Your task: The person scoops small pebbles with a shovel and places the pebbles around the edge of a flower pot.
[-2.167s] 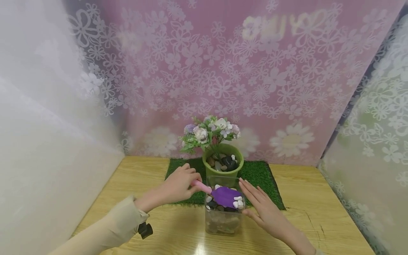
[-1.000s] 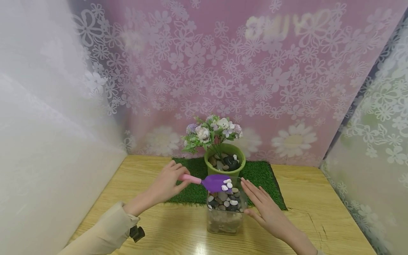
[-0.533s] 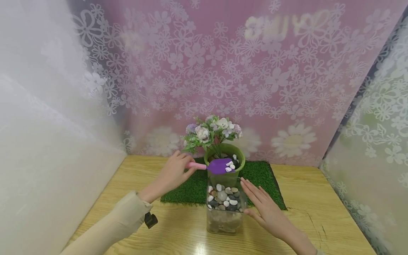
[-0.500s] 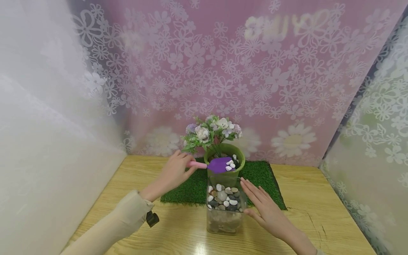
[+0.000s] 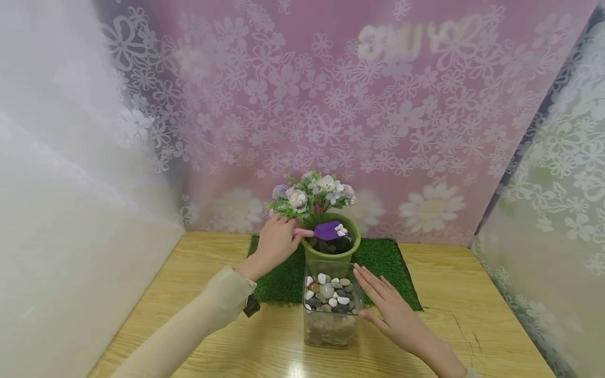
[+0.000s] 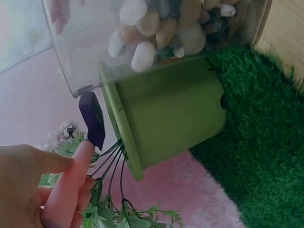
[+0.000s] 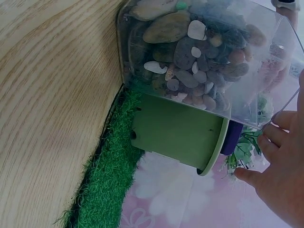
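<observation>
My left hand (image 5: 275,242) grips the pink handle of a small purple trowel (image 5: 327,231). Its blade lies over the mouth of a green flower pot (image 5: 329,256), with several white pebbles (image 5: 341,230) at the blade's tip. The pot holds stones and a bunch of artificial flowers (image 5: 312,194). In front of the pot stands a clear plastic container (image 5: 329,331) partly filled with mixed pebbles (image 5: 327,294). My right hand (image 5: 392,307), fingers straight, rests against the container's right side. In the left wrist view, fingers and thumb wrap the trowel handle (image 6: 69,185).
A dark green artificial grass mat (image 5: 388,268) lies under the pot on the wooden table (image 5: 208,273). Behind the table hangs a pink floral curtain (image 5: 302,105). Pale sheets stand at the left and right sides.
The left hand has lifted the trowel with white pebbles out of the clear container and carried it away from me, over the green pot. The right hand has stayed by the container.
</observation>
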`<move>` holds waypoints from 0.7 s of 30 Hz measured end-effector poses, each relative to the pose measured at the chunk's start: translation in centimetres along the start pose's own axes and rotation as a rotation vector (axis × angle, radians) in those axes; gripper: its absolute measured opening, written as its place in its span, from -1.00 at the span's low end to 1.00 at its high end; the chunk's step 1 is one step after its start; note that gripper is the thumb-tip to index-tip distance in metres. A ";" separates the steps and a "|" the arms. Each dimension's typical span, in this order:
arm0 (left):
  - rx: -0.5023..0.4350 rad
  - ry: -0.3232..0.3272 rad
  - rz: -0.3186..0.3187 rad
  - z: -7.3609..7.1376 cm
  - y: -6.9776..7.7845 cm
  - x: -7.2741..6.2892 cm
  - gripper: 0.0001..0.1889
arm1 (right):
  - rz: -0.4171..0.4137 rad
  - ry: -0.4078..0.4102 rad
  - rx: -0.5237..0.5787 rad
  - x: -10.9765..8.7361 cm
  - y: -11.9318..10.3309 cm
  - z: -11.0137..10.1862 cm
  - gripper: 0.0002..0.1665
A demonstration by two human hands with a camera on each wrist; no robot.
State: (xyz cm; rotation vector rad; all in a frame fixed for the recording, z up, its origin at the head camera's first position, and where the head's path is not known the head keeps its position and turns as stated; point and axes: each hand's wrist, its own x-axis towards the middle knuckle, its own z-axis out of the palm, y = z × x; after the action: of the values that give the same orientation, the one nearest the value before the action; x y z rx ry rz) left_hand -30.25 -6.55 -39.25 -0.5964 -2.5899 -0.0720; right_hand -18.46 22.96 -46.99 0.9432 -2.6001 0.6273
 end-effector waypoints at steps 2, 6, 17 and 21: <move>0.033 -0.008 -0.005 0.1 0.3 0.5 -0.74 | -0.006 0.006 -0.005 0.0 0.0 0.0 0.07; 0.089 -0.032 -0.027 0.0 1.1 1.9 -0.73 | -0.017 0.020 -0.017 0.0 0.1 0.1 0.07; 0.251 -0.224 -0.046 -1.4 5.0 5.6 -0.61 | -0.014 0.020 -0.010 0.0 0.0 -0.1 0.06; 0.340 -0.246 -0.022 -1.8 6.1 6.3 -0.65 | -0.011 0.021 -0.021 0.0 -0.2 -0.1 0.07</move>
State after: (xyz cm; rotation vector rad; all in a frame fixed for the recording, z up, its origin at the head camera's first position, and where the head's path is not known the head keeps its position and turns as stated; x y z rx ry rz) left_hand -31.87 1.24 -35.05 -0.4744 -2.7539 0.4523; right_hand -18.31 22.89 -46.81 0.9389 -2.5768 0.6020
